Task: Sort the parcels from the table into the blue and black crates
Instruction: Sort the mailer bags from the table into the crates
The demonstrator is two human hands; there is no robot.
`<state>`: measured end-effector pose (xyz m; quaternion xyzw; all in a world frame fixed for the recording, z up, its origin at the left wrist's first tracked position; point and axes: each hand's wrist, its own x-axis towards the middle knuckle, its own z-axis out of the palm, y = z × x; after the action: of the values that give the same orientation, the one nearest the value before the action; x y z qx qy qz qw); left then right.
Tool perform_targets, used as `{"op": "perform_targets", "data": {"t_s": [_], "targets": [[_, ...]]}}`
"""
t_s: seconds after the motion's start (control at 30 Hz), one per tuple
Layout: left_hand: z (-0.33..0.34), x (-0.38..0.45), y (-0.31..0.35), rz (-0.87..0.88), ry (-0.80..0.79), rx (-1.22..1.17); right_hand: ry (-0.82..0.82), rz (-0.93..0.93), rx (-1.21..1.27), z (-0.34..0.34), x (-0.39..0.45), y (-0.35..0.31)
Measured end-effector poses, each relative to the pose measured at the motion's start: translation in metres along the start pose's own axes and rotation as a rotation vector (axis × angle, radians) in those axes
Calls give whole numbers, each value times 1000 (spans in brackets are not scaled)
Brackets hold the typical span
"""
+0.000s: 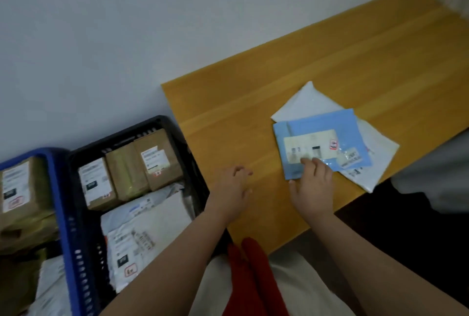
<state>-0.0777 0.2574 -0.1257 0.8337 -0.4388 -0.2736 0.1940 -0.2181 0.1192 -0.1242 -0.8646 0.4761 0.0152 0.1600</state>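
A light blue mailer [324, 123] with a white label lies on the wooden table [253, 102], on top of a white mailer [304, 102]. My right hand [313, 186] grips the blue mailer's near edge, its fingertips curled over the label. My left hand [232, 192] hovers over the table's left part with relaxed fingers, holding nothing. The black crate [175, 125] to the left of the table holds brown boxes and white mailers. The blue crate [64, 204], further left, holds a brown box and more parcels.
A white wall rises behind the table and crates. A red cloth [251, 277] lies over my light-coloured lap at the bottom. To the right of the table is a dark area with something grey [436, 176].
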Motion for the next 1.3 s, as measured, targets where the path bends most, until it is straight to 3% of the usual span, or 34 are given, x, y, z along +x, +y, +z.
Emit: {"op": "perform_targets", "data": {"t_s": [0.13, 0.27, 0.63, 0.8, 0.87, 0.97, 1.17, 1.3], "targets": [[16, 22, 25, -43, -78, 5, 110, 244, 99, -17, 29, 42], [23, 36, 37, -80, -124, 59, 71, 388, 160, -25, 60, 69], [48, 90, 83, -61, -494, 289, -33, 507, 300, -21, 84, 103], [55, 97, 89, -129, -547, 239, 143, 466, 415, -29, 87, 114], [55, 97, 87, -134, -477, 161, 151, 436, 565, -33, 89, 114], [55, 91, 81, -192, -224, -52, 146, 338, 661, -36, 93, 107], [42, 83, 70, -481, 127, -418, 123, 193, 1017, -37, 101, 59], [23, 80, 73, -584, 350, -915, -135, 168, 1262, -32, 100, 29]]}}
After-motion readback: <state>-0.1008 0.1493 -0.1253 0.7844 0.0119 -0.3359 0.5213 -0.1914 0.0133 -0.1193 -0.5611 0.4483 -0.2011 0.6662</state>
